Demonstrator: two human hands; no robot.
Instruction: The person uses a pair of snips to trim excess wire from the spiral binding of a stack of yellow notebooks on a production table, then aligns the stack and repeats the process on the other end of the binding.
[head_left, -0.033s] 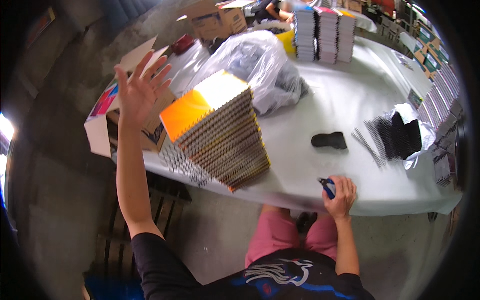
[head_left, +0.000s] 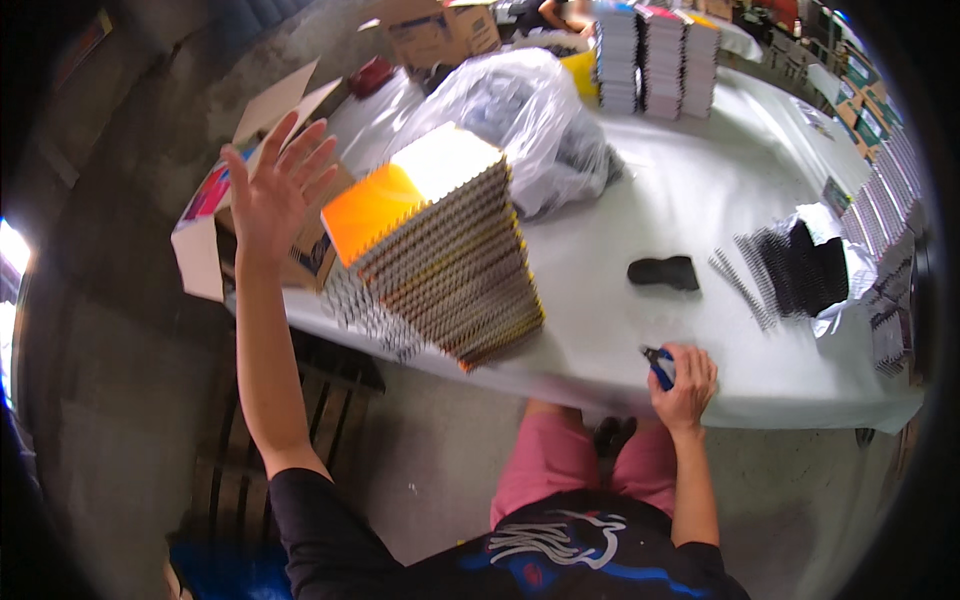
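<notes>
My left hand [head_left: 275, 195] is raised with its fingers spread, holding nothing, in front of an open cardboard box [head_left: 308, 250] at the table's left end. To the right of it stands a tall stack of spiral-bound notebooks [head_left: 440, 275] with an orange cover on top; the hand is apart from the stack. Fingers of my right hand [head_left: 688, 385] wrap round a small pair of blue-handled cutting pliers [head_left: 658, 368] close to the table's front edge. Beyond that hand lies a flat black object [head_left: 664, 273] whose kind I cannot make out.
Black binding coils [head_left: 805, 270] lie on white wrapping at the right, with loose coils beside them. A clear plastic bag [head_left: 540, 125] of dark contents sits behind the stack. More notebook stacks [head_left: 660, 65] stand at the back, near another person [head_left: 550, 14]. A wooden pallet [head_left: 335, 410] is on the floor, left.
The view has shifted slightly, so the table's things sit a little higher and farther right. Both hands keep their pose.
</notes>
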